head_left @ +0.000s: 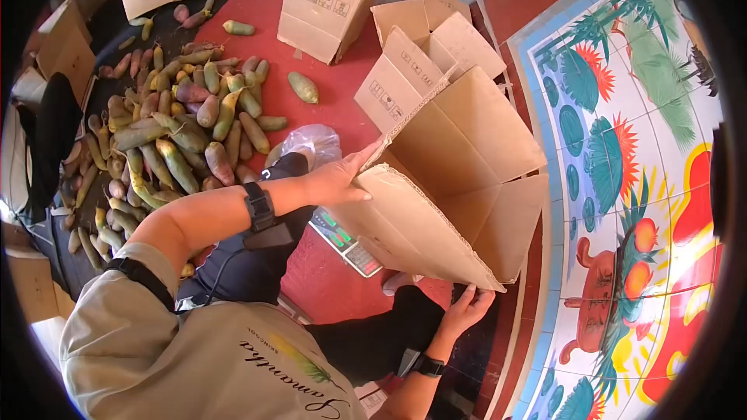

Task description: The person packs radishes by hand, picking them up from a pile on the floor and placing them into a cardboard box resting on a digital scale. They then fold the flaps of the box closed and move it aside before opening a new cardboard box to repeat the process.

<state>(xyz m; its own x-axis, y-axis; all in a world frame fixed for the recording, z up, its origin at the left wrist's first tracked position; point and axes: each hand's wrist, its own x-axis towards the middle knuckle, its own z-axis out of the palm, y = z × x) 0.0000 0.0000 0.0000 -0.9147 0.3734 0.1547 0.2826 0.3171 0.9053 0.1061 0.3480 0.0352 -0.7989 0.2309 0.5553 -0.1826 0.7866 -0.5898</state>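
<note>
A large open cardboard box [420,225] is tilted in front of me, its bare brown inside facing up and to the right. My left hand [342,179] grips its upper left corner, thumb on the outer face and fingers over the rim. At the lower right corner, my right hand [469,311] pinches the cardboard edge. Under the box is a digital scale [342,241] with green lit digits, partly covered. A clear plastic bag [313,142] lies just beyond my left hand.
A big heap of long green and reddish radish-like roots [179,128] spreads to the left. One root [303,87] lies apart on the red floor [257,39]. A closed carton [327,4] and open cartons [401,82] stand ahead. A painted tile wall [622,187] borders the right.
</note>
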